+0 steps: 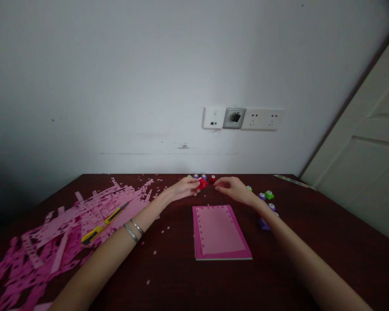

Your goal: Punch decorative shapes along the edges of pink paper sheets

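Observation:
My left hand [186, 187] is closed on a red craft punch [202, 183] with a white top, held just above the far part of the table. To its right, my right hand [231, 187] hovers with its fingers curved and apart, and nothing shows between them. Another red punch [213, 178] stands behind, between the two hands. Nearer to me lies a pink sheet [218, 229] on a darker pink pad, with small shapes along its top and left edges.
Pink punched paper strips [61, 233] heap at the left, with a yellow utility knife [103, 223] on them. Green punches [269, 195] and purple punches [271, 207] stand by my right forearm. A ruler-like strip [293, 180] lies at the back right, before the wall sockets [262, 119].

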`<state>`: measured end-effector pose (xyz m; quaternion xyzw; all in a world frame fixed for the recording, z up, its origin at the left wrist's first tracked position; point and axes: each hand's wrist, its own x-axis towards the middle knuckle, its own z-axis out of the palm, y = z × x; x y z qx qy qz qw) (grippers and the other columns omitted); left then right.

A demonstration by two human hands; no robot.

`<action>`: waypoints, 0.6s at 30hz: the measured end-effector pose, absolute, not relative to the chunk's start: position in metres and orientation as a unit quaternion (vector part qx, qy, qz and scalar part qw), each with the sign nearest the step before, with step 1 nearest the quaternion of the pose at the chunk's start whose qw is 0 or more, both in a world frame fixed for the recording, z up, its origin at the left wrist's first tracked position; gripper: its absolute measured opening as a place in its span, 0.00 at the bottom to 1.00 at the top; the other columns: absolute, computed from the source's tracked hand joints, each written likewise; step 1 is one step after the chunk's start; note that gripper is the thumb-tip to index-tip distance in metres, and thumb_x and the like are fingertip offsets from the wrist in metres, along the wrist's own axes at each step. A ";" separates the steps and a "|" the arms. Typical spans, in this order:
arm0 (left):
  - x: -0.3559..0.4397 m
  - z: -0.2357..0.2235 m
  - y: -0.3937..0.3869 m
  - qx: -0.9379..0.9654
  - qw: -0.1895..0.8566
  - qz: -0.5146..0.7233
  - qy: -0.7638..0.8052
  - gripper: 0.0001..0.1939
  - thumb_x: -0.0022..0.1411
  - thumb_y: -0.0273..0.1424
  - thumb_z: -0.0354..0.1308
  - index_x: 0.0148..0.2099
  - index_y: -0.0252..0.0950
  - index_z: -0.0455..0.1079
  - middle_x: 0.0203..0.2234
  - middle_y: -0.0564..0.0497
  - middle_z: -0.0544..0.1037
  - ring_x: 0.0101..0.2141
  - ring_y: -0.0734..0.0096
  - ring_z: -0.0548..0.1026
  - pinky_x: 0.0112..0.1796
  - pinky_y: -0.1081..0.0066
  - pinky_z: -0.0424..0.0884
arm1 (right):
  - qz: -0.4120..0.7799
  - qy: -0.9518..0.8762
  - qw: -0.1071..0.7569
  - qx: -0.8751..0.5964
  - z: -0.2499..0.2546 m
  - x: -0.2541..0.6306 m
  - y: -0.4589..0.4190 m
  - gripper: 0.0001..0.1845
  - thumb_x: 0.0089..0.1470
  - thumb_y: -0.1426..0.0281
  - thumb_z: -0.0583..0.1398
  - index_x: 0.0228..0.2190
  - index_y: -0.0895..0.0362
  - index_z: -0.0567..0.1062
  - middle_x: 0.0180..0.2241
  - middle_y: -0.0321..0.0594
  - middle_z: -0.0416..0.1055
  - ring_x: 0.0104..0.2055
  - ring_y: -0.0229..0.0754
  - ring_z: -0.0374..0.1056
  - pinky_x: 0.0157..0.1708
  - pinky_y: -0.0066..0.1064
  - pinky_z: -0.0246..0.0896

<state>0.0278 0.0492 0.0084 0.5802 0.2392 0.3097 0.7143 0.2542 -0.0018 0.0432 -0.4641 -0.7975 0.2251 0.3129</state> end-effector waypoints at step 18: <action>0.034 0.023 0.022 0.376 0.821 0.384 0.192 0.05 0.58 0.25 0.55 0.36 0.29 0.70 0.28 0.47 0.75 0.27 0.75 0.71 0.32 0.72 0.65 | -0.029 -0.827 0.371 -0.421 0.074 0.216 -0.043 0.07 0.54 0.70 0.55 0.33 0.57 0.73 0.32 0.41 0.70 0.33 0.38 0.66 0.33 0.28 0.60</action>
